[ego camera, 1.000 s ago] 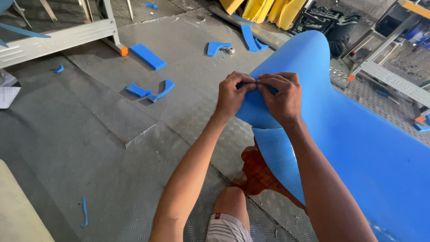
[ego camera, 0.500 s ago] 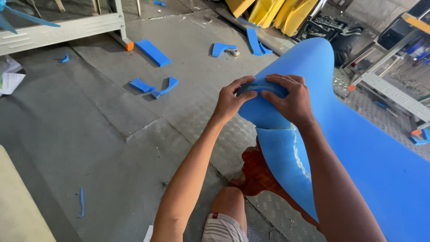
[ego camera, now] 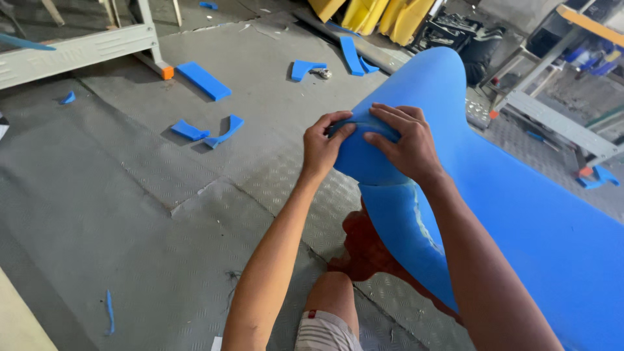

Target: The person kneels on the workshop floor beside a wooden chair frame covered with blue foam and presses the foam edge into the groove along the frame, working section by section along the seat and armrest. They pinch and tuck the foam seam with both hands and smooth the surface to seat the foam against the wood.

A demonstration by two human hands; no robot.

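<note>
A large blue foam sheet [ego camera: 520, 214] curves up from the floor on the right and folds over toward me. My left hand [ego camera: 323, 146] pinches the folded edge of this sheet from the left, fingers curled over the rim. My right hand [ego camera: 406, 142] presses on the same edge from the right, fingers spread flat on the foam. Both hands meet at the top of the fold, almost touching. My knee [ego camera: 331, 296] shows below, over a red object [ego camera: 364, 250] partly hidden under the sheet.
Several blue foam offcuts [ego camera: 203, 80] lie scattered on the grey diamond-plate floor [ego camera: 130, 214]. A metal frame leg with an orange foot [ego camera: 159, 62] stands at the upper left. Yellow pieces [ego camera: 383, 13] and a metal rack [ego camera: 552, 117] sit at the back.
Both hands have pressed the folded edge of the sheet lower and rolled it further over. The view has tilted slightly; the grip stays the same.
</note>
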